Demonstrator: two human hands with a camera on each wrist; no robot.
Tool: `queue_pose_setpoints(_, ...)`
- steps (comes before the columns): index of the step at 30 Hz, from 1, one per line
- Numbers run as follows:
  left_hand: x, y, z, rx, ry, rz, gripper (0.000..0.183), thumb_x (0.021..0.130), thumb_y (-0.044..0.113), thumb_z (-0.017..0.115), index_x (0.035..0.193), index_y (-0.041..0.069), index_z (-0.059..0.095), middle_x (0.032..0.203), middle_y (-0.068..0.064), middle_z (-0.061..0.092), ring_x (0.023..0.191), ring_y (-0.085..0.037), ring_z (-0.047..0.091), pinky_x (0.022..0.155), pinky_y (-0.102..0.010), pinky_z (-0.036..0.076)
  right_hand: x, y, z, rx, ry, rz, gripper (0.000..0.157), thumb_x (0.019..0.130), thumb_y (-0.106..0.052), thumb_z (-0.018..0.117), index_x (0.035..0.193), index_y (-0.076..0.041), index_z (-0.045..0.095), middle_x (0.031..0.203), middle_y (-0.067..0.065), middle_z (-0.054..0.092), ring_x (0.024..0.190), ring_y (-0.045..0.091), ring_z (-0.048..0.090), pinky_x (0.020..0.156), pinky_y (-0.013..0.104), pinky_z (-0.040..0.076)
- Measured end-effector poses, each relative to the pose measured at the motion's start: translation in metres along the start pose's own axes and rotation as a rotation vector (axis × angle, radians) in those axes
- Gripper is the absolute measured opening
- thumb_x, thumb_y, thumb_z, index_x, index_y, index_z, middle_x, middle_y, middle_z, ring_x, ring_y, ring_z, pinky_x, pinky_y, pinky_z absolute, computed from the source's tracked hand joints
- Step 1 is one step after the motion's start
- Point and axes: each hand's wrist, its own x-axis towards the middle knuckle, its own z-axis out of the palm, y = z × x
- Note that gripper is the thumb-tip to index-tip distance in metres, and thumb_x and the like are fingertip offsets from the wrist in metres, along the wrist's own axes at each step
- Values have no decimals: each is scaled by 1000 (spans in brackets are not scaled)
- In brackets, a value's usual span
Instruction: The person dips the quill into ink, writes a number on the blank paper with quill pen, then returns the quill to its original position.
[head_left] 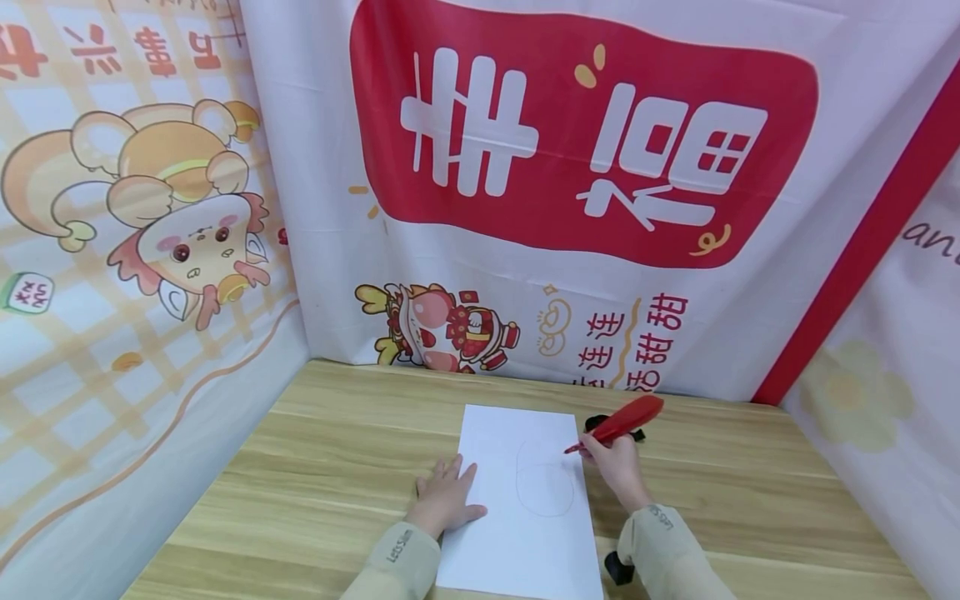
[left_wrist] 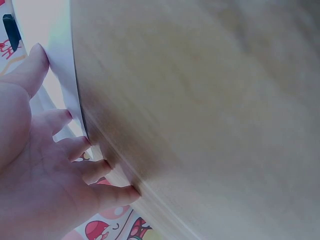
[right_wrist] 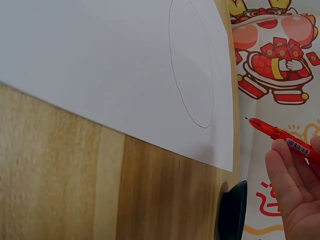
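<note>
A white sheet of paper lies on the wooden table, bearing a thin, faint rounded line like a 6. My left hand rests spread at the sheet's left edge, thumb on the paper; in the left wrist view its fingertips reach past the edge onto the wood. Above the sheet's right edge, my right hand pinches a red pen with a bulky red top. The pen's fine dark tip points left over the paper. The right wrist view shows its red barrel with a barcode label.
A black object sits behind the right hand, partly hidden by the pen. Another small black object lies by the right sleeve. Printed cloths hang along the table's back and sides, and wooden tabletop shows around the sheet.
</note>
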Motion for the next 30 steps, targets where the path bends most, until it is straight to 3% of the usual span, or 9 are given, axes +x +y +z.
queue_pose_setpoints(6, 1, 0, 0, 3, -1, 3, 69, 80, 38, 67, 136, 6, 44, 145, -23, 26, 132, -46, 14, 96, -71, 8, 1, 0, -8, 0, -1, 20, 16, 87, 0, 57, 99, 11, 54, 86, 22, 65, 81, 37, 64, 73, 44, 54)
queue_pose_setpoints(13, 1, 0, 0, 5, -7, -2, 68, 81, 37, 67, 136, 6, 44, 145, -22, 26, 132, -47, 14, 96, -72, 9, 2, -1, -16, -32, 1, 50, 19, 88, -3, 57, 103, 8, 51, 87, 19, 64, 77, 26, 65, 74, 42, 54)
queue_pose_setpoints(22, 1, 0, 0, 6, -12, 4, 68, 81, 38, 67, 136, 6, 43, 145, -23, 26, 131, -48, 14, 95, -73, 9, 3, 0, -24, -100, 19, 40, 16, 89, -7, 58, 96, 6, 56, 81, 14, 65, 76, 26, 65, 74, 40, 54)
queue_pose_setpoints(30, 2, -1, 1, 6, -15, 0, 69, 81, 38, 66, 137, 6, 43, 145, -23, 26, 132, -47, 14, 95, -72, 8, 5, 0, -32, -75, 38, 43, 16, 88, -6, 59, 95, 8, 56, 83, 16, 66, 72, 20, 65, 72, 37, 55)
